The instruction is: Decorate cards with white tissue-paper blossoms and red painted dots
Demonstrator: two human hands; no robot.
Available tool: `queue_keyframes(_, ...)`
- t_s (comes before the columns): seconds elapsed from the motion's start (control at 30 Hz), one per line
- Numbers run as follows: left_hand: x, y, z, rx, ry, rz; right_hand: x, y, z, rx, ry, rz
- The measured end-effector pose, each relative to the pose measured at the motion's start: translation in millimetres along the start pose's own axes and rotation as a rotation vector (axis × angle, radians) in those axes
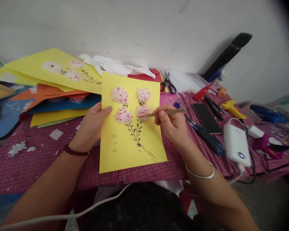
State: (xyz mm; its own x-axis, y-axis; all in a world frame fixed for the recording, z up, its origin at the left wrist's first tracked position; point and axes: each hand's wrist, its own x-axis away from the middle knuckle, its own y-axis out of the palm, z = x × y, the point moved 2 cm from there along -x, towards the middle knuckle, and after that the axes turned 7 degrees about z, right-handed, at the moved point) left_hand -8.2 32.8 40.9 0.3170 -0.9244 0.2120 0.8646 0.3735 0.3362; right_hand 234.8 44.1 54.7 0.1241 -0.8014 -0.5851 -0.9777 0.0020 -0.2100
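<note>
A yellow sheet of paper (110,160) is tilted up in front of me, bearing several puffy white flowers (124,115) flecked with red, dark leaves, brown stems and handwritten characters. My left hand (92,123) grips its left edge, thumb on the front and the other fingers behind. Over the right side, my right hand (170,123) pinches a thin flat wooden stick (170,111). The stick's tip reaches the lower right flower; whether it touches the flower I cannot tell.
More flower sheets (62,72) and coloured papers (60,109) are stacked at the left. White scraps (16,148) lie on the checked cloth (62,170). To the right are scissors (168,84), a phone (207,118), a utility knife (208,138), a glue gun (233,109) and a power bank (237,144).
</note>
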Motion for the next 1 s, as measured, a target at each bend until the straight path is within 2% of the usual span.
queue_keyframes(0.13, -1.0, -1.2, -2.0, -0.015, -0.012, 0.000, 1.1, 2.6, 5.8, 0.076, -0.022, -0.062)
queue_keyframes(0.33, -2.2, 0.9, -5.4, -0.005, -0.019, -0.043, -4.2, -4.6, 7.1, 0.116, 0.005, 0.054)
queue_keyframes(0.47, -2.6, 3.2, -8.0, 0.012, -0.037, -0.037, -5.4, -4.2, 3.3, 0.064, 0.024, 0.067)
queue_keyframes(0.73, 1.4, 2.9, -5.4, 0.006, 0.063, -0.103, -2.9, 2.9, 8.0, 0.089, 0.051, -0.053)
queue_keyframes(1.0, 4.6, 4.3, -3.2, 0.011, 0.052, -0.108, -6.3, -5.0, 8.9, 0.110, 0.041, 0.038)
